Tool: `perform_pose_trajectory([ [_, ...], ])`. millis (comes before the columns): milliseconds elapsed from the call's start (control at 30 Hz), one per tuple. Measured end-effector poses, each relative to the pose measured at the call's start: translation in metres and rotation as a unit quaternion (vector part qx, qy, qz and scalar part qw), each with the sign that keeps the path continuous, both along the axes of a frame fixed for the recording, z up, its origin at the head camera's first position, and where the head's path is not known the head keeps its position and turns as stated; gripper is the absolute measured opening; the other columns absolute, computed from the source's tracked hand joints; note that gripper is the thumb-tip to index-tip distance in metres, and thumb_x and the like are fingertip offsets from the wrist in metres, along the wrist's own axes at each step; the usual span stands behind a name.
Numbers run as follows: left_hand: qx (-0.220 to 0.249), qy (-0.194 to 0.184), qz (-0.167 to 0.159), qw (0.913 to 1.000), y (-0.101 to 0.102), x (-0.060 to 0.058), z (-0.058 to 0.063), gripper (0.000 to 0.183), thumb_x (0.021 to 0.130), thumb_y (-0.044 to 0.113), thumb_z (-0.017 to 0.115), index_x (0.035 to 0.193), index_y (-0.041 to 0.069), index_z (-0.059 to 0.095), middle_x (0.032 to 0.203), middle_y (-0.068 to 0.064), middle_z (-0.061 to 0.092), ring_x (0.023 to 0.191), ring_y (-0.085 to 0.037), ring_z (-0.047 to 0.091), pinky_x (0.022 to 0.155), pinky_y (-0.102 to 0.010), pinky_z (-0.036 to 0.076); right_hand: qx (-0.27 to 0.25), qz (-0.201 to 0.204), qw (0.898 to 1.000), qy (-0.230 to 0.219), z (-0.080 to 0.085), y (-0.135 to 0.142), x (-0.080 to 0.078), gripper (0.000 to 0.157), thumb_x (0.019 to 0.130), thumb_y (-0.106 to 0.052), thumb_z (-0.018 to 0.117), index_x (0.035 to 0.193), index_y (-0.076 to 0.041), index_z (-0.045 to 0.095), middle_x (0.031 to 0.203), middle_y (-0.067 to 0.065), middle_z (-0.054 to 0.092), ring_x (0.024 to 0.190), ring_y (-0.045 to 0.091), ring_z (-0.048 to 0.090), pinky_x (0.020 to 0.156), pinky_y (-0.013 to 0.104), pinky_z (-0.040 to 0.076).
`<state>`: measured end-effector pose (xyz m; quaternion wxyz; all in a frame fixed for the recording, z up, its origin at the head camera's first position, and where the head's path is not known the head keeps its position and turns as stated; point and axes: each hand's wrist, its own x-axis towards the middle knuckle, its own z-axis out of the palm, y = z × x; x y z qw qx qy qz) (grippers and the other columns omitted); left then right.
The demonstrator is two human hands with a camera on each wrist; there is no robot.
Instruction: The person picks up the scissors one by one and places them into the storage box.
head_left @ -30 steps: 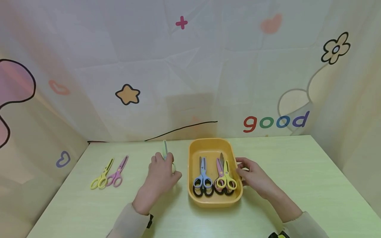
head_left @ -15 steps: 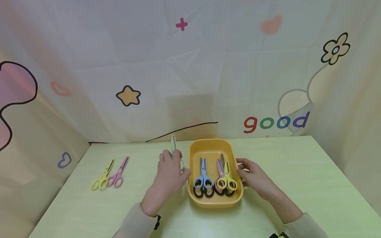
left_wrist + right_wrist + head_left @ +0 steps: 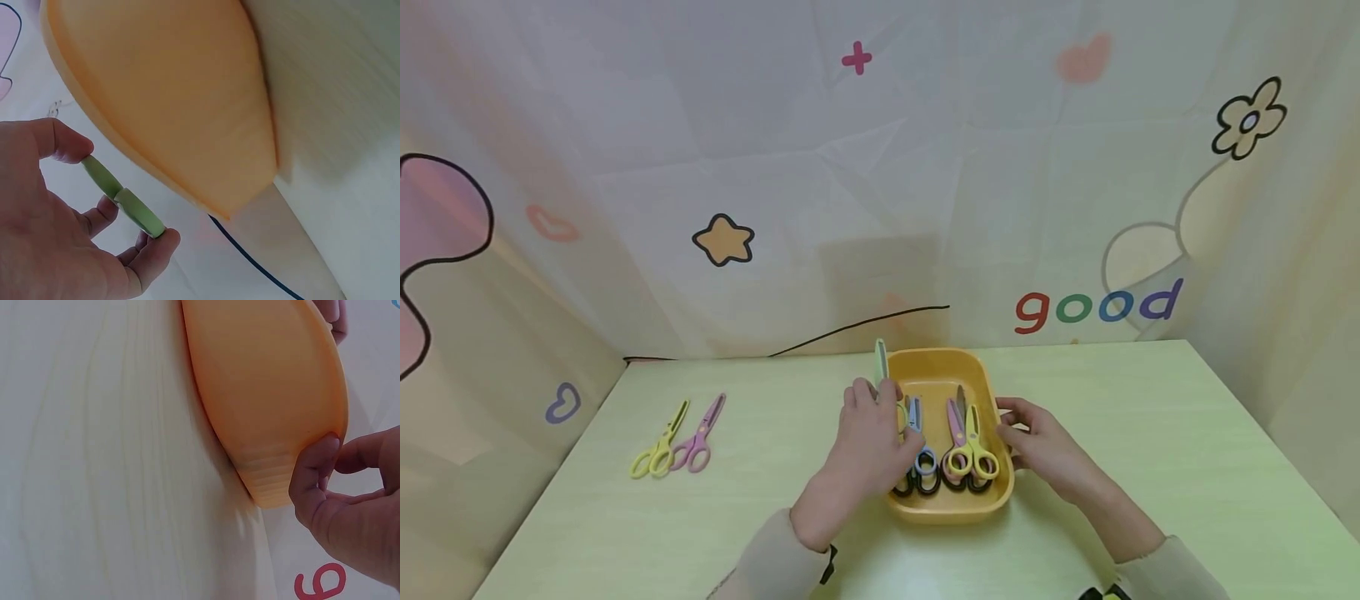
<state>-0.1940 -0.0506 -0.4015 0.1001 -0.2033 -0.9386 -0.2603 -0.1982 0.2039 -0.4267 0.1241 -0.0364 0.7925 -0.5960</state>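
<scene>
My left hand [image 3: 872, 437] pinches a pair of light green scissors [image 3: 881, 360] by the handles, blades pointing away, over the left rim of the yellow tray [image 3: 947, 510]. In the left wrist view the green handles [image 3: 142, 215] sit between thumb and fingers, outside the tray wall. My right hand [image 3: 1045, 446] pinches the tray's right rim, a fingertip against the outer wall in the right wrist view. Inside the tray lie blue scissors [image 3: 926, 461], partly hidden by my left hand, and pink [image 3: 955, 427] and yellow scissors [image 3: 973, 450], with black-handled scissors [image 3: 929, 486] beneath.
Another yellow pair of scissors [image 3: 658, 450] and a purple-pink pair [image 3: 700, 437] lie side by side on the left of the pale table [image 3: 737, 525]. A printed curtain [image 3: 775, 183] hangs behind the table's back edge.
My left hand has moved right with the green scissors, from the table beside the tray to over its left rim, now covering part of the blue scissors. My right hand stays on the tray.
</scene>
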Motion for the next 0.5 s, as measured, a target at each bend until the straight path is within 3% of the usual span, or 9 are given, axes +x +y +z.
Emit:
perform_pose_trajectory([
  [233,-0.04,0.008,-0.033,0.9986,0.018,0.004,-0.001,0.037,0.086,0.021,0.057,0.117,0.002,0.05,0.099,-0.015,0.041,0.089,-0.028,0.037,0.073,-0.035,0.038,-0.006,0.004,1.0,0.002,0.001,0.0,0.001,0.049,0.106,-0.008,0.049,0.15,0.009,0.036,0.118,0.022,0.046,0.093,0.027,0.058,0.074,0.034,0.058],
  [500,-0.105,-0.043,-0.026,0.9932,0.032,0.006,0.0,0.04,0.092,0.026,0.063,0.119,0.0,0.051,0.105,-0.02,0.044,0.096,-0.03,0.043,0.08,-0.038,0.043,-0.006,0.002,1.0,0.004,-0.001,0.001,0.0,0.048,0.106,-0.007,0.049,0.149,0.009,0.037,0.117,0.022,0.046,0.093,0.026,0.058,0.072,0.033,0.058],
])
